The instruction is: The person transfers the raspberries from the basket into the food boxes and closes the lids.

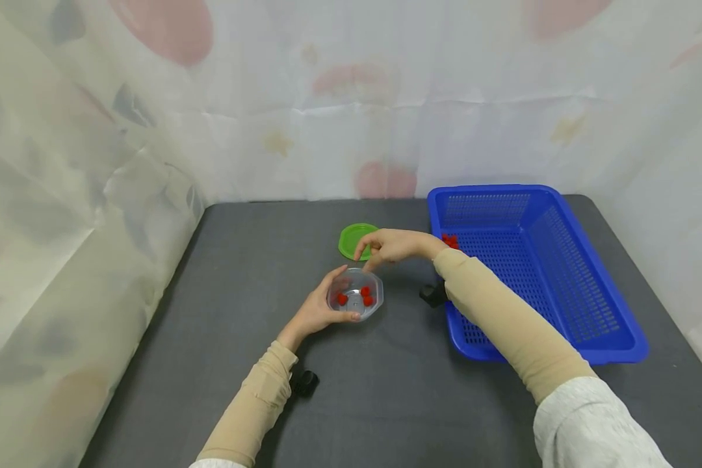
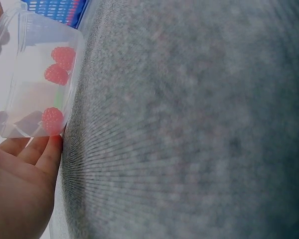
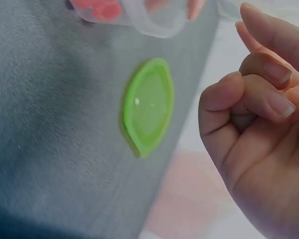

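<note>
My left hand (image 1: 316, 309) holds a clear plastic container (image 1: 354, 304) by its side, thumb along the near rim and fingers around the far side. Three red raspberries (image 2: 57, 74) lie inside, seen through the wall in the left wrist view. Just beyond the container's far rim hovers my right hand (image 1: 394, 247), with nothing in its fingers. Thumb and index finger reach out apart, while the other fingers (image 3: 219, 94) curl toward the palm in the right wrist view. A green lid (image 3: 148, 107) lies on the table behind the container, partly covered by the right hand in the head view.
A large blue plastic basket (image 1: 585, 273) stands on the right of the grey table (image 1: 222, 325). Several red raspberries (image 1: 452, 241) sit at its left side, partly hidden by the right forearm. Patterned curtains (image 1: 327, 97) hang behind and along the sides.
</note>
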`<control>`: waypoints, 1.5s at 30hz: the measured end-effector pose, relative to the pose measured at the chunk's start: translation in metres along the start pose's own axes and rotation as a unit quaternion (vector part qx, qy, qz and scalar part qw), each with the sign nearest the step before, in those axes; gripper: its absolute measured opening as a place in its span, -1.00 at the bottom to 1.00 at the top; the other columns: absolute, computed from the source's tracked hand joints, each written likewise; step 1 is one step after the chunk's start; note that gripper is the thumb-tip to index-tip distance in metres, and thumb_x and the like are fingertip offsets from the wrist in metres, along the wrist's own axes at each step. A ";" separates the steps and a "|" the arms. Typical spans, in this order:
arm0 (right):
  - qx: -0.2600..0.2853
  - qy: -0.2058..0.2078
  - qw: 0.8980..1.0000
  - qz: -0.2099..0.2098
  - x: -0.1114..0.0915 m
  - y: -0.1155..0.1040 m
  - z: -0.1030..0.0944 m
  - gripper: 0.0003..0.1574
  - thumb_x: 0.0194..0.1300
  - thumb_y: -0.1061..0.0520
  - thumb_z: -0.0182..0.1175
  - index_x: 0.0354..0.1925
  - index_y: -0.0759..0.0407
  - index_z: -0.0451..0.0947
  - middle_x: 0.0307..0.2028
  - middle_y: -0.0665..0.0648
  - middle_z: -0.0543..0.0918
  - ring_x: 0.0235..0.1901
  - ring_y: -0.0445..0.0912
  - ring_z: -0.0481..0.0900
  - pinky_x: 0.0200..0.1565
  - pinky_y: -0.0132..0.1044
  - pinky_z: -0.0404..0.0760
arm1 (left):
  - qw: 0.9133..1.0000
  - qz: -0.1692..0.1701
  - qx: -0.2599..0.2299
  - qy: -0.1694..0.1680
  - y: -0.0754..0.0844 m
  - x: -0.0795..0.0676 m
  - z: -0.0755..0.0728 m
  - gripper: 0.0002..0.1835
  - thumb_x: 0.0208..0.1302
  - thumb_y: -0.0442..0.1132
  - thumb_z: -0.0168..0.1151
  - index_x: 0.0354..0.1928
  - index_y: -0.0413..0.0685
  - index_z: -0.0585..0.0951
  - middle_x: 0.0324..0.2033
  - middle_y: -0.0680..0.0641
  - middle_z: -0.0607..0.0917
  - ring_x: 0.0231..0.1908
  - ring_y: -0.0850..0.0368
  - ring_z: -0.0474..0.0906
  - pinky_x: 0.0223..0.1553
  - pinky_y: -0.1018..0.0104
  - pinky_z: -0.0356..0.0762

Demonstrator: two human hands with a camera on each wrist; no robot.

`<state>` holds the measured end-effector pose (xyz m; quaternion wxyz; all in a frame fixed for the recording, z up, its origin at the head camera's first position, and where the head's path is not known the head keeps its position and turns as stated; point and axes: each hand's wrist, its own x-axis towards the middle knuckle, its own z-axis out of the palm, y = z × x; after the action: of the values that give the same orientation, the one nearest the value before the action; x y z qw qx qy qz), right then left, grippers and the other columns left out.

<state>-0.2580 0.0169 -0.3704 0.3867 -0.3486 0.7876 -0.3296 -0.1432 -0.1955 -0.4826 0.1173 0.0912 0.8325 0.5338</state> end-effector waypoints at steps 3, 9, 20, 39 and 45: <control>0.002 0.016 1.000 -0.010 -0.012 -0.001 -0.007 -0.58 0.26 0.09 0.18 0.09 0.08 0.44 -0.62 0.04 0.33 -0.63 -0.14 0.22 -0.46 -0.30 0.34 | 1.000 0.000 -0.001 0.001 0.000 0.000 0.001 0.10 -0.18 0.00 0.54 0.40 0.35 0.07 0.26 -0.01 0.41 0.28 0.07 0.32 0.25 -0.04 0.26; 0.038 0.062 0.997 -0.009 -0.037 0.009 -0.021 -0.60 0.27 0.04 0.18 0.07 -0.01 0.44 -0.61 0.00 0.33 -0.58 -0.09 0.25 -0.40 -0.32 0.38 | 1.000 0.006 -0.003 0.000 0.001 0.002 0.002 0.10 -0.19 -0.04 0.55 0.40 0.32 0.08 0.27 -0.04 0.40 0.30 0.05 0.31 0.28 -0.04 0.22; 0.144 0.148 0.978 -0.011 -0.090 0.044 -0.040 -0.54 0.28 0.01 0.18 0.13 0.04 0.40 -0.64 0.01 0.25 -0.54 -0.10 0.27 -0.36 -0.21 0.37 | 1.000 0.007 0.000 -0.001 -0.003 -0.002 0.002 0.12 -0.20 -0.04 0.55 0.42 0.22 0.08 0.27 -0.03 0.41 0.30 0.05 0.31 0.29 -0.07 0.20; 0.235 0.168 0.957 -0.028 -0.124 0.105 -0.035 -0.48 0.38 0.13 0.04 0.24 0.26 0.23 -0.65 -0.07 0.19 -0.52 -0.10 0.25 -0.36 -0.29 0.35 | 1.000 0.006 -0.003 0.008 -0.003 -0.001 0.002 0.12 -0.20 -0.04 0.55 0.42 0.17 0.08 0.27 -0.05 0.42 0.30 0.05 0.31 0.29 -0.05 0.20; 0.236 0.173 0.956 -0.007 -0.124 0.117 -0.034 -0.56 0.35 0.14 0.08 0.17 0.15 0.34 -0.65 -0.07 0.23 -0.52 -0.10 0.28 -0.36 -0.23 0.37 | 1.000 0.014 -0.003 0.008 -0.001 0.000 0.001 0.11 -0.19 -0.07 0.55 0.41 0.20 0.08 0.27 -0.06 0.41 0.30 0.04 0.30 0.30 -0.06 0.19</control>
<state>-0.2643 0.1884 -0.3985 0.3138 -0.1910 0.7394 -0.5642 -0.1428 -0.1955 -0.4842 0.1039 0.0980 0.8304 0.5386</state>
